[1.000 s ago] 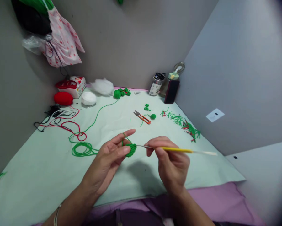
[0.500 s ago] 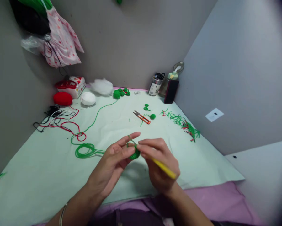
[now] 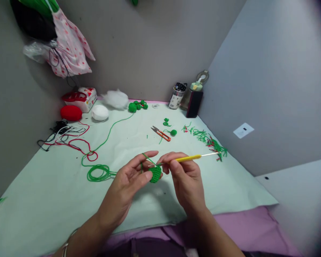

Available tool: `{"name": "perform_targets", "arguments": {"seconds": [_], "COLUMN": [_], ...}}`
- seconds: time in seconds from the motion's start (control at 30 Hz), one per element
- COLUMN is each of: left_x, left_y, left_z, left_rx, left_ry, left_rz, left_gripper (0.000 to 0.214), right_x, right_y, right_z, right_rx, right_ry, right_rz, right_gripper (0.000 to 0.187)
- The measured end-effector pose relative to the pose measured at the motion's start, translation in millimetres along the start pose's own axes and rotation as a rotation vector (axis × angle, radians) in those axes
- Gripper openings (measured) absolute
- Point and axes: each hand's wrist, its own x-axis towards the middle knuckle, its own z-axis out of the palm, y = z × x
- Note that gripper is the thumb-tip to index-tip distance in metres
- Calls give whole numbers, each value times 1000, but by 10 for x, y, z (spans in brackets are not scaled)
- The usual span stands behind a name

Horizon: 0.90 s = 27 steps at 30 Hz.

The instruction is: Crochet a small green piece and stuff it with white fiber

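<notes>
- L hand point(image 3: 133, 176): thumb & fingers closed in a pinch on a domed green crochet piece point(image 3: 155, 174); index finger stretched out, green working yarn point(image 3: 144, 155) looped over it.
- R hand point(image 3: 187, 175): closed in a pen-type grip on yellow-handled crochet hook point(image 3: 188, 158); hook's metal shaft lies at the piece's top edge, tip pointing L. Too small to tell if it's thru a stitch.
- Piece is held up b/w both hands, nr front of pale green table cover point(image 3: 55, 200).
- Bracelet point(image 3: 65, 246) on L wrist.
- Loose green yarn coil point(image 3: 97, 173) on cover, L of the L hand; strand runs back to green yarn ball point(image 3: 132, 107).
- Beyond hands: orange-handled thread snips point(image 3: 161, 134), blades pointing back-L; small green crochet ball point(image 3: 173, 132) just beside, R.
- R side: pile of green/red yarn scraps point(image 3: 203, 135).
- Back L: red yarn ball point(image 3: 71, 113), white yarn ball point(image 3: 100, 112), white stuffing point(image 3: 116, 99), red/white box point(image 3: 89, 96); black yarn tangle point(image 3: 60, 127) in front, w/ red & white strands.
- Back R: pen cup point(image 3: 175, 98), lidded bottle point(image 3: 196, 85), dark phone point(image 3: 195, 103) propped upright vs bottle.
- Above, L: pink dotted bag point(image 3: 71, 46) hanging.
</notes>
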Motion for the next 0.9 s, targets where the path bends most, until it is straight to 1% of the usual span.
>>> {"name": "perform_targets", "arguments": {"seconds": [0.1, 0.23, 0.33, 0.43, 0.53, 0.67, 0.7, 0.73, 0.77, 0.83, 0.9], "left_x": [-2, -2, -3, -4, -7, -25, -29, -32, -32, -24, -5], "left_y": [24, 39, 47, 60, 68, 48, 39, 31, 25, 23, 39], "left_z": [-15, -28, -38, -34, -1, 65, 79, 89, 96, 96, 79], "left_rx": [32, 72, 98, 155, 249, 420, 433, 410, 350, 150, -59], "left_ry": [21, 22, 21, 44, 90, 198, 221, 235, 226, 160, 71], "left_rz": [25, 35, 36, 51, 91, 248, 272, 272, 246, 126, -34], "left_gripper": [41, 42, 42, 42, 38, 11, 10, 14, 23, 44, 55], "right_x": [27, 41, 26, -2, -32, -62, -71, -83, -97, -128, -152], "right_y": [-17, -44, -42, -61, -117, -168, -164, -154, -137, -99, -70], "right_z": [-9, -16, -43, -63, -58, -44, -46, -50, -57, -70, -77], "right_rx": [60, 88, 43, -74, -286, -670, -777, -878, -961, -1042, -974], "right_ry": [12, -16, -47, -65, -100, -210, -226, -235, -234, -220, -187], "right_rz": [31, 24, -5, -75, -233, -568, -645, -714, -769, -832, -793], "right_gripper": [15, 16, 17, 18, 18, 22, 23, 25, 26, 33, 40]}}
